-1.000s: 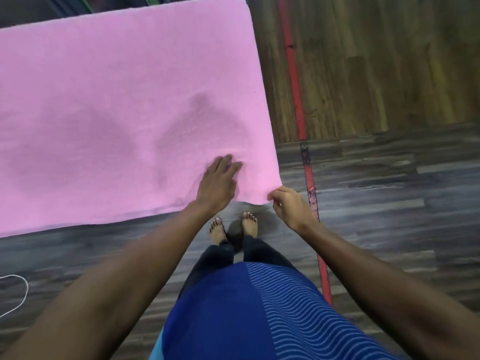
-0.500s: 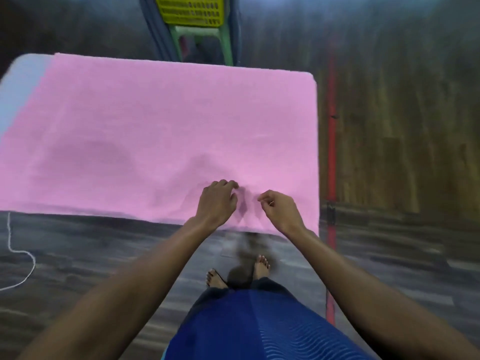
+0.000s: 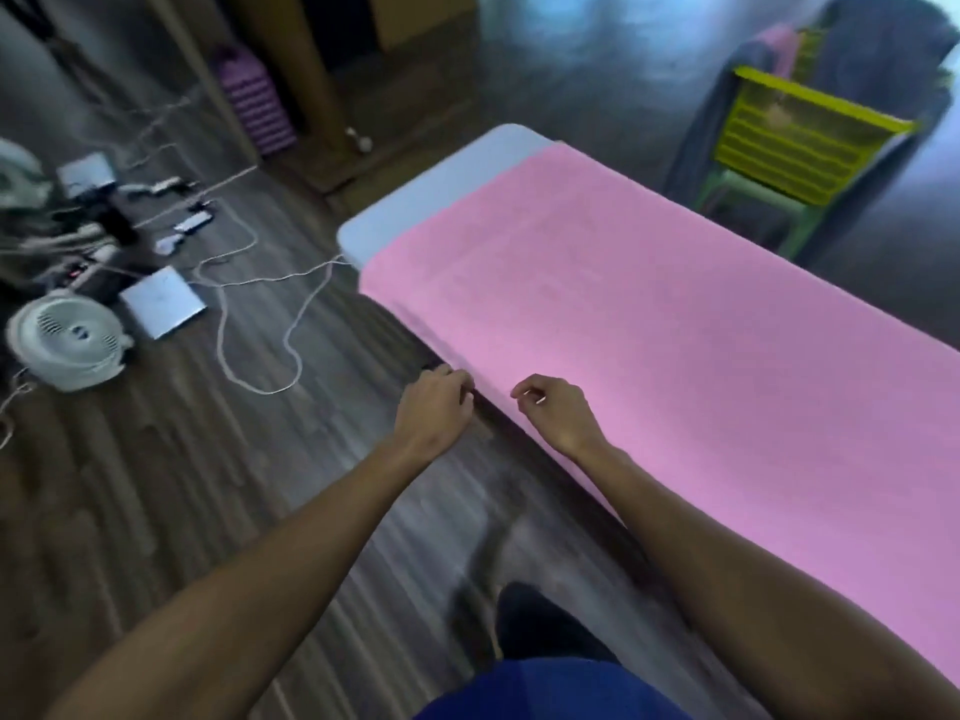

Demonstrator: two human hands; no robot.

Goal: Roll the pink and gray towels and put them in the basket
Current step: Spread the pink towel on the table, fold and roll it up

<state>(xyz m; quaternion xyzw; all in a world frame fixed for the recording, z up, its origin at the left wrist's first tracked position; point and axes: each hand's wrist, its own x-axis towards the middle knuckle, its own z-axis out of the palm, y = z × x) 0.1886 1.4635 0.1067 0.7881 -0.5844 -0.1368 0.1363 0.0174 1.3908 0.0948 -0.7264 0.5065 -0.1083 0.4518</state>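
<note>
At the near edge of the view is the person's blue garment [image 3: 545, 688], with both bare forearms reaching out over the dark wood floor [image 3: 208, 485]. The left hand [image 3: 434, 407] sits right at the near edge of the table, at the hem of the pink towel [image 3: 675, 356], with its fingers curled. The picture is too blurred to tell whether they pinch the hem. The right hand [image 3: 558, 413] is just to its right, over the near border of the towel. Its fingers are also curled and its thumb is close to the forefinger, but I cannot tell whether it holds any cloth. The two hands are near each other but apart.

The pink towel lies spread flat along the table [image 3: 441, 200] and covers nearly all of it. Only the far left end of the pale tabletop is bare.

On the floor to the left stands a small white fan [image 3: 65, 340]. Beside it is a flat white box [image 3: 161, 301], and white cables [image 3: 260, 324] loop across the boards toward the table.

Beyond the table on the far right, a yellow slatted basket [image 3: 795, 142] rests on a green chair [image 3: 748, 194]. A gray cloth [image 3: 883, 54] hangs behind and around it.
</note>
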